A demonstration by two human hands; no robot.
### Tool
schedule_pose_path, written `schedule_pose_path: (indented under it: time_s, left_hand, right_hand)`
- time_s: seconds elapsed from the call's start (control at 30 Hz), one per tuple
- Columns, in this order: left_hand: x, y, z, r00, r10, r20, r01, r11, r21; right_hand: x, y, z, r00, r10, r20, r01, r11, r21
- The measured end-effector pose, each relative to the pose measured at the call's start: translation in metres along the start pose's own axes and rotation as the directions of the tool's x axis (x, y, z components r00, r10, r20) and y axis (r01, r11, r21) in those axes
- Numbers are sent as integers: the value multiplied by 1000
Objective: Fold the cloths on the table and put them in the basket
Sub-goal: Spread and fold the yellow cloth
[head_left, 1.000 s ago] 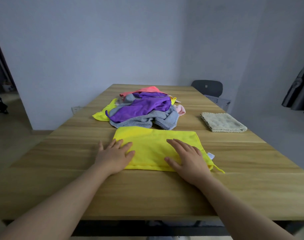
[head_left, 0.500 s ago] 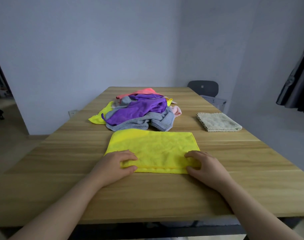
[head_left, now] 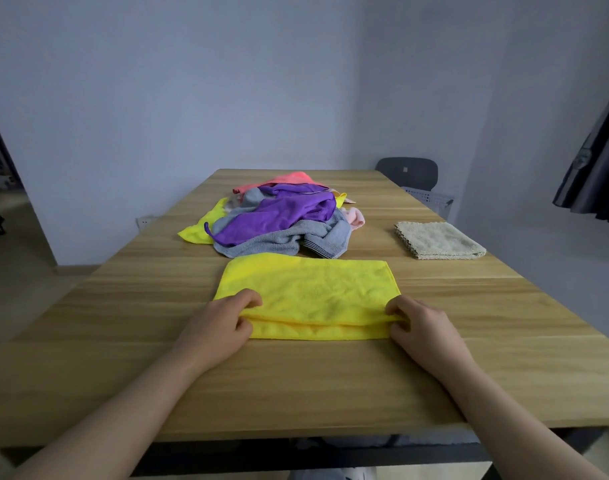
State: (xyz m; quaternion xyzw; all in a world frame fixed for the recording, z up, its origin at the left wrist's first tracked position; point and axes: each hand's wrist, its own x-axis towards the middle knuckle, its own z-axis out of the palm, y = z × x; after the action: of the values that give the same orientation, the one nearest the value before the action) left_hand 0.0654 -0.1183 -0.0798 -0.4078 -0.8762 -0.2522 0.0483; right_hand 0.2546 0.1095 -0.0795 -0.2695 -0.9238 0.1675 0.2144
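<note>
A yellow cloth (head_left: pixel 310 292), folded once into a wide rectangle, lies on the wooden table (head_left: pixel 123 323) in front of me. My left hand (head_left: pixel 220 327) pinches its near left corner and my right hand (head_left: pixel 420 323) pinches its near right corner, lifting the near edge slightly off the table. Behind it sits a heap of unfolded cloths (head_left: pixel 282 220): purple on top, grey below, coral at the back, another yellow one at the left. A folded beige cloth (head_left: pixel 438 239) lies at the right. A pale perforated basket (head_left: pixel 431 199) shows beyond the table's right edge.
A dark chair back (head_left: pixel 407 171) stands behind the table's far right corner, next to the basket. A dark curtain (head_left: pixel 600 161) hangs at the far right. The room's walls close in behind the table; open floor lies to the left.
Both hands slid from lying flat on the yellow cloth to its near corners and now pinch them. The near edge has risen a little.
</note>
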Motion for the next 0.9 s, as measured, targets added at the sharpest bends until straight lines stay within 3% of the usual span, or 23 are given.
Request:
schedule_pose_path:
  time_s: [0.2,0.37,0.43,0.53,0.6,0.7,0.9]
  left_hand:
    - [-3,-3,3,982,24,-185,-22,1000,13]
    - [-6,-18,-3,905,167,-391,-180,984,2]
    - [-11,-26,-5,899,226,-374,-233,972,28]
    - [-17,-30,-9,929,257,-265,-244,966,82]
    - [-19,-30,-10,979,131,-158,-121,990,69]
    - [-21,-33,-11,997,34,-64,-32,999,41]
    - [-28,-29,-13,960,106,-259,-113,994,-12]
  right_hand:
    - [-1,9,4,988,-25,-154,38,996,81]
    - [-7,8,4,902,-168,-397,224,970,98]
    - [-10,9,2,900,-200,-387,249,965,81]
    - [-12,8,-1,966,-164,-202,176,984,40]
    - [-14,4,-2,996,-73,-57,73,997,6]
    - [-16,1,-4,999,-28,-33,28,1000,12]
    - [-17,-2,-7,989,25,-147,-22,1000,20]
